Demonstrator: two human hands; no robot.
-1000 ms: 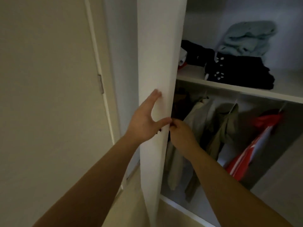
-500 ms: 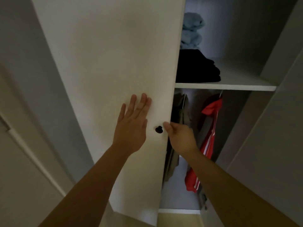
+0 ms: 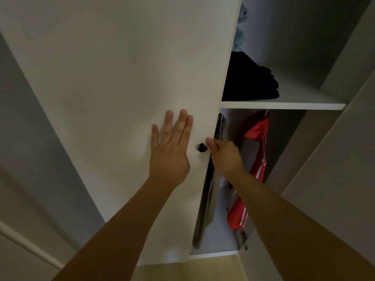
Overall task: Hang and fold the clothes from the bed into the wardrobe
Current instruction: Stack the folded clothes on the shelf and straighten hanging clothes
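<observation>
Both on wardrobe door (image 3: 121, 67); left hand (image 3: 169, 151) flat; right hand (image 3: 223, 157) gripping edge.

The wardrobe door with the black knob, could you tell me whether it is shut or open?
Partly open: past the door the shelf, folded clothes and red jacket show.

— What is different from a second ago?

— The wardrobe door (image 3: 121, 78) is no longer edge-on. It now swings across the opening and shows its front face, with a black knob (image 3: 202, 148) in sight.

— And the hands?

— The left hand (image 3: 169, 153) no longer wraps the door's edge; it lies flat on the face, fingers straight. The right hand (image 3: 223, 155) now has its thumb on the front beside the knob.

— The shelf?

— Less shows: the door now hides most of the light blue garment (image 3: 240, 27) and part of the dark pile (image 3: 247, 78).
</observation>
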